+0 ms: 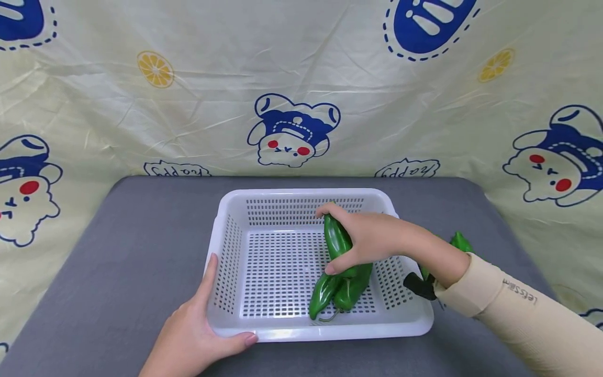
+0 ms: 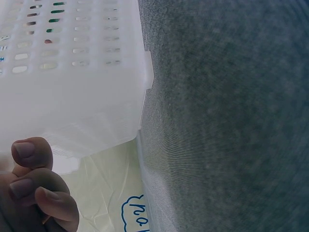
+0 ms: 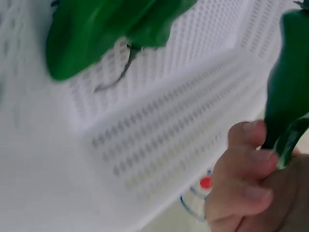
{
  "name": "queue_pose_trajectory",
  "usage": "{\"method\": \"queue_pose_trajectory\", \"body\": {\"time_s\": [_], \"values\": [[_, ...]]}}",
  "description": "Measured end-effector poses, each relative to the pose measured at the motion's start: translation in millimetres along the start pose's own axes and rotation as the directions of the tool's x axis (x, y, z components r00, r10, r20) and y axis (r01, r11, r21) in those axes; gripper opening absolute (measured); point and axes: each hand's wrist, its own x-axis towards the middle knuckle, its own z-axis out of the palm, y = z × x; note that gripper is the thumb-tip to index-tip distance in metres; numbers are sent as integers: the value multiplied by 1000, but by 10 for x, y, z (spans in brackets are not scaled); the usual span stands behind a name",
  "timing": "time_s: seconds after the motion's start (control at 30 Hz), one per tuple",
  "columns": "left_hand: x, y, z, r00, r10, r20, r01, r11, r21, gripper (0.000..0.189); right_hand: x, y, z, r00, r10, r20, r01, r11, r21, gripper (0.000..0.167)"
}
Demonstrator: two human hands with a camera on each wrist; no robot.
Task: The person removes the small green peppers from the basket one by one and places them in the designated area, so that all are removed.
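Note:
A white plastic basket [image 1: 320, 334] with slotted walls stands on the grey table. My left hand [image 1: 193, 324] grips its near left corner, thumb on the front rim and a finger along the left side. In the left wrist view, several curled fingers [image 2: 46, 186] show beside the basket wall. Over the basket's right half, my right hand [image 1: 377, 235] holds a glossy green pepper [image 1: 336, 238] between thumb and fingers; the right wrist view shows this pepper [image 3: 289, 72] too. Beneath it lie more green peppers [image 1: 355, 290] on the basket floor, one with a long curved stem, partly hidden by the hand.
Right of the basket, another green pepper [image 1: 460, 242] lies on the table [image 1: 155, 235], partly hidden by the right forearm. A black object [image 1: 419, 286] sits at the right wrist. Behind the table hangs a printed cloth [image 1: 207, 115].

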Motion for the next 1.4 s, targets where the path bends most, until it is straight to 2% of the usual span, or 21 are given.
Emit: {"method": "queue_pose_trajectory", "body": {"time_s": [0.27, 0.47, 0.63, 0.77, 0.9, 1.1, 1.4], "values": [[-4, -4, -5, 1000, -13, 6, 13, 1000, -10, 140, -314, 79, -198, 997, 64, -31, -64, 998, 2, 105], [-11, -26, -10, 1000, 23, -18, -23, 1000, -2, 141, -555, 176, -328, 997, 59, -56, -53, 994, 99, 103], [-11, -26, -15, 1000, 20, -21, -20, 1000, -2, 140, -715, 327, -409, 991, 87, -102, -73, 988, 139, 103], [-10, -23, -16, 1000, 9, -18, -9, 1000, -7, 140, -841, 500, -439, 982, 113, -153, -95, 988, 122, 102], [-5, -10, -19, 1000, -7, -10, 7, 1000, -9, 139, -972, 695, -441, 966, 171, -193, -151, 982, 115, 102], [-4, 1, -23, 1000, 0, -4, 0, 1000, 2, 140, -1133, 1002, -390, 948, 248, -198, -218, 963, 160, 97], [-18, 12, -20, 1000, 12, -11, -12, 1000, 5, 139, -1220, 1398, -161, 943, 282, -179, -245, 948, 203, 94]]}}
